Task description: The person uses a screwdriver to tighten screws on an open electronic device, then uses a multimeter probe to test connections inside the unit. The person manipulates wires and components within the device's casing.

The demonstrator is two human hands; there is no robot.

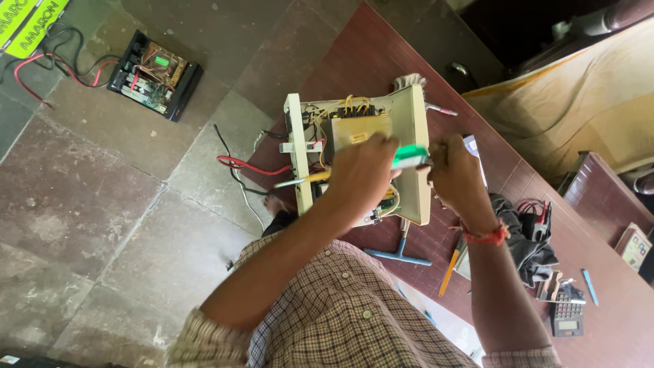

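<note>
A cream-cased electrical unit (414,116) stands open on the maroon table (368,61), with its wiring and a circuit board showing. My left hand (361,174) is closed around a long tool in front of the open unit. The tool's green handle (411,157) sticks out on the right and a yellow and white end (300,180) on the left. My right hand (458,174), with a red thread on the wrist, pinches the end of the green handle against the unit's side panel.
A blue T-shaped wrench (402,253), an orange-handled tool (448,272), a dark cloth (524,238), a calculator (567,317) and a blue pen (590,286) lie on the table. A second opened black unit (155,75) with red and black cables sits on the stone floor.
</note>
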